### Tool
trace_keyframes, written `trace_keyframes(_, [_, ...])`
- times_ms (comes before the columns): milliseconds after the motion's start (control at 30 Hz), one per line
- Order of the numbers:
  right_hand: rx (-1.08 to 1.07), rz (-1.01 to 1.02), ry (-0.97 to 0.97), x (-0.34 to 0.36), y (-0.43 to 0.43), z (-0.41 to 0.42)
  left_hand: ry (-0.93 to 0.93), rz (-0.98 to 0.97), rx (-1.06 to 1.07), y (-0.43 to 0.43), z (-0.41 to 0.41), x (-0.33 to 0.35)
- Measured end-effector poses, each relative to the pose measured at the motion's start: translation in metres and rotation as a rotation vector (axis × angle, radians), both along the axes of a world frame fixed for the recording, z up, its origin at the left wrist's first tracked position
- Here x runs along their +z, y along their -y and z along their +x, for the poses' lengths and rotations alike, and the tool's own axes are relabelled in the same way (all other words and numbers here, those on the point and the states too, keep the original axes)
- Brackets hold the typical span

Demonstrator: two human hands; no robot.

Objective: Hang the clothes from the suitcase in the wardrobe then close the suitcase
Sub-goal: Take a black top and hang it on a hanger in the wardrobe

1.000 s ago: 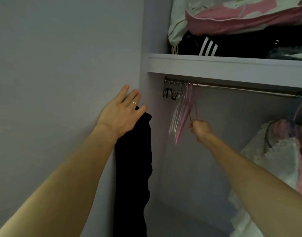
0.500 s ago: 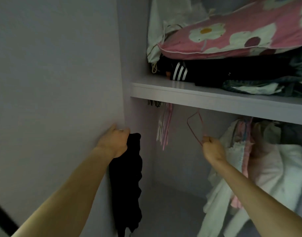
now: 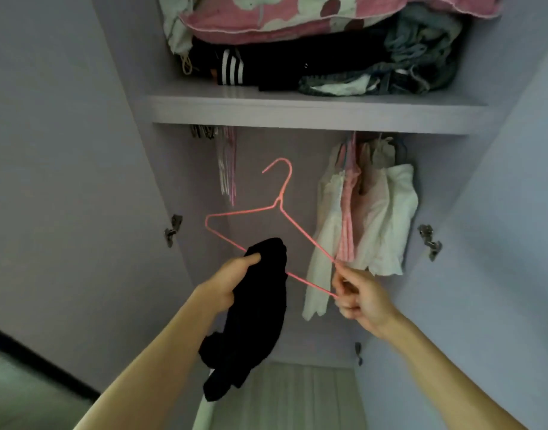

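Wardrobe [image 3: 297, 114] holds hung clothes [image 3: 365, 218], spare hangers [image 3: 226, 169], shelved bedding [image 3: 297, 13]

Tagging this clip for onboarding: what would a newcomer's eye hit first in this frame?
A pink hanger held mid-frame in front of the open wardrobe stands out most, its lower right corner pinched by the right hand. At its bottom bar the left hand grips a black garment that dangles down. White and pink clothes hang at the right.
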State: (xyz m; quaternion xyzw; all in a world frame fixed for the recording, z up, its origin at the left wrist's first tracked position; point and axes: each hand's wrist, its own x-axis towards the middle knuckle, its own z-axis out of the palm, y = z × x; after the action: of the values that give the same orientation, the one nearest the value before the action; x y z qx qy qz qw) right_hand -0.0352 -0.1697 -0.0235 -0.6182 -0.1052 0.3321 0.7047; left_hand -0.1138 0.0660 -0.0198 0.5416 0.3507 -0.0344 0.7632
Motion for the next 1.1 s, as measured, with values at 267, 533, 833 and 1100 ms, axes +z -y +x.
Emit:
trace_keyframes(267, [0.263, -0.258, 0.155, -0.047, 0.047, -0.014, 0.042, 0.316, -0.225, 0.060, -0.003, -0.034])
trace_keyframes(533, [-0.088, -0.010, 0.021, 0.025, 0.054, 0.053, 0.068, 0.682, -0.496, 0.121, 0.020, -0.026])
trace_keyframes(833, [0.156, -0.449, 0.205, -0.016, 0.075, 0.042, 0.032, 0.893, -0.304, 0.156, 0.039, -0.022])
trace_keyframes(1100, [0.231, -0.277, 0.080, -0.032, 0.072, 0.046, 0.000, 1.004, -0.248, 0.132, 0.040, -0.006])
